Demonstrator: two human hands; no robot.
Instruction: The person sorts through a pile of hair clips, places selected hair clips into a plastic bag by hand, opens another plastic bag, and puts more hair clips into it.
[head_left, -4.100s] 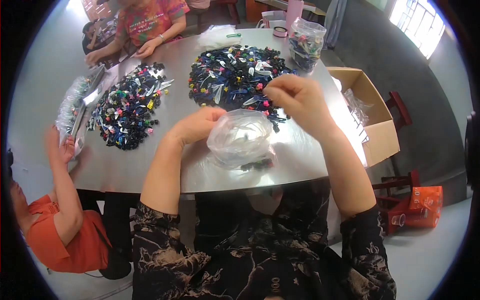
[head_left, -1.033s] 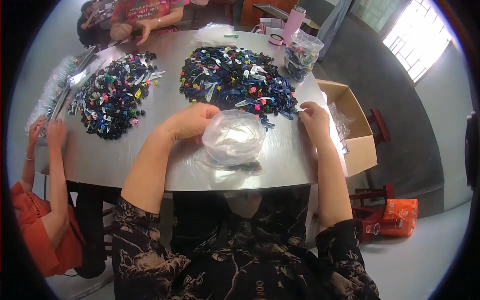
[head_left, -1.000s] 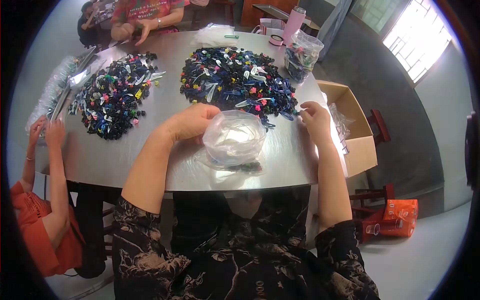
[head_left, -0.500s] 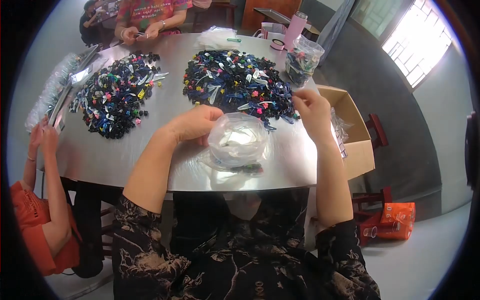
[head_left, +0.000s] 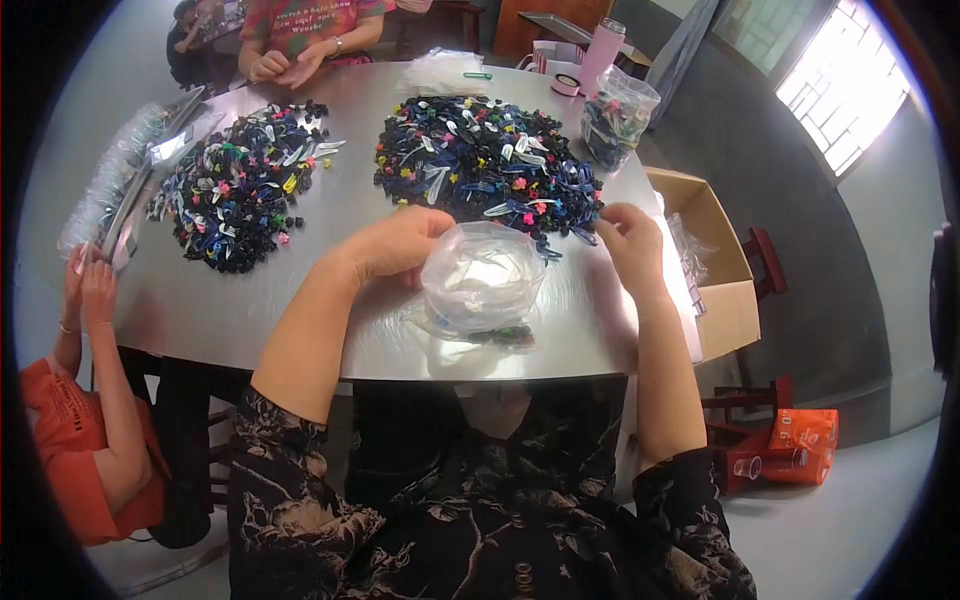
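Observation:
My left hand [head_left: 400,245] grips the left rim of a clear plastic bag [head_left: 482,290], its mouth wide open and facing up. Some dark and green small pieces [head_left: 508,336] show through the bag's lower part. At the right edge of a big pile of hair clips [head_left: 480,165], my right hand [head_left: 634,245] has thumb and fingers pinched together. Whatever is between those fingertips is too small to make out. The pile mixes dark blue and white snap clips with small black, pink, red and yellow claw clips.
Left stands a second clip pile [head_left: 235,190]. A filled bag [head_left: 617,115], pink bottle [head_left: 603,48], tape roll [head_left: 566,85] and flat bags [head_left: 440,75] are at the back. A cardboard box [head_left: 735,300] adjoins the table's right side. Co-workers sit left [head_left: 95,440] and opposite [head_left: 310,35].
My right hand has drawn slightly down at the pile's edge, while my left still holds the bag. The co-worker opposite no longer shows the small item between their hands. The view shifted slightly.

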